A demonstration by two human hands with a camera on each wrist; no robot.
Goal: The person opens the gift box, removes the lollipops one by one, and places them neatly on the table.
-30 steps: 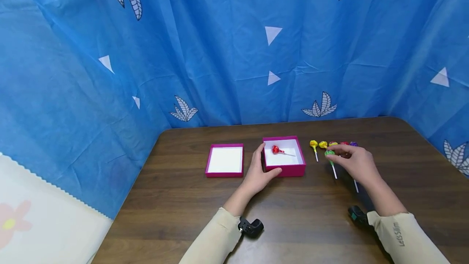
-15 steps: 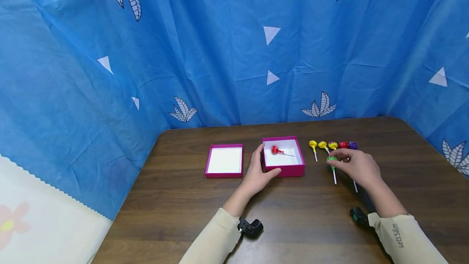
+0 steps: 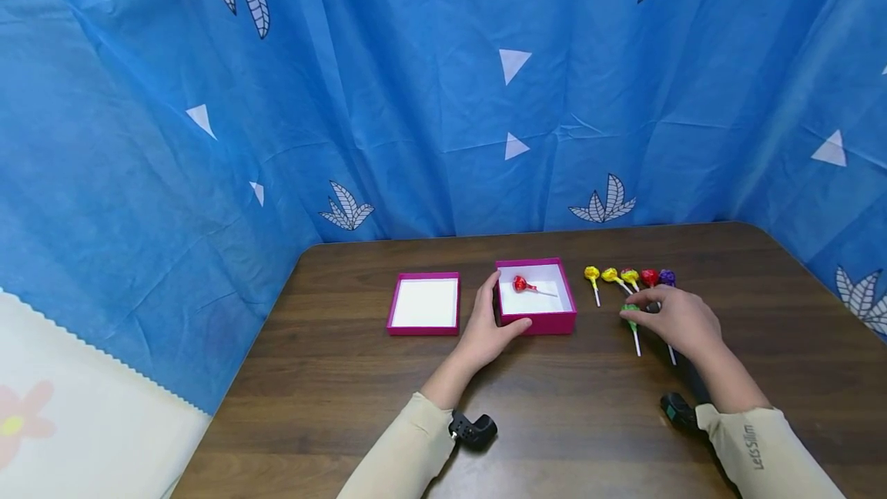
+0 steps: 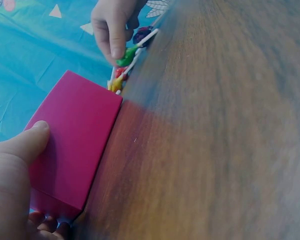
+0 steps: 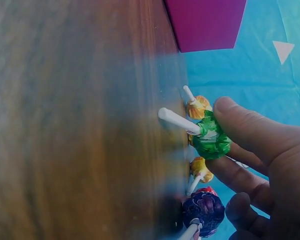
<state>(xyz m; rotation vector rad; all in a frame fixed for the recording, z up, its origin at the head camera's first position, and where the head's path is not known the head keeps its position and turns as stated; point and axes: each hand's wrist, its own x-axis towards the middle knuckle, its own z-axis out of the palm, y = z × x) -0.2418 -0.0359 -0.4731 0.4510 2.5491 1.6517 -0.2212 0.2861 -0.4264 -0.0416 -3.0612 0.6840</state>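
My right hand [image 3: 677, 320] pinches the head of a green-wrapped lollipop [image 5: 212, 137] between thumb and fingers, its white stick pointing toward me. My left hand [image 3: 483, 336] holds a magenta box [image 3: 550, 322] by its near left corner, thumb on the front wall and fingers along the left side. Inside the white-lined box lies a red lollipop [image 3: 521, 283]. Just beyond my right hand, a row of lollipops rests on the table: a yellow one [image 3: 591, 273], more yellow ones, a red one [image 3: 649, 276] and a purple one [image 3: 667, 276]. My right fingers partly cover some sticks.
Left of the box, the magenta lid [image 3: 424, 330] lies with its white inside facing up. Everything sits on a dark wooden table [image 3: 568, 422]. Behind its far edge hangs a blue curtain [image 3: 416, 98] with white leaf and triangle prints.
My right hand has drawn the green lollipop slightly toward me and away from the row, uncovering the red and purple heads. My left hand and the box stay in place.
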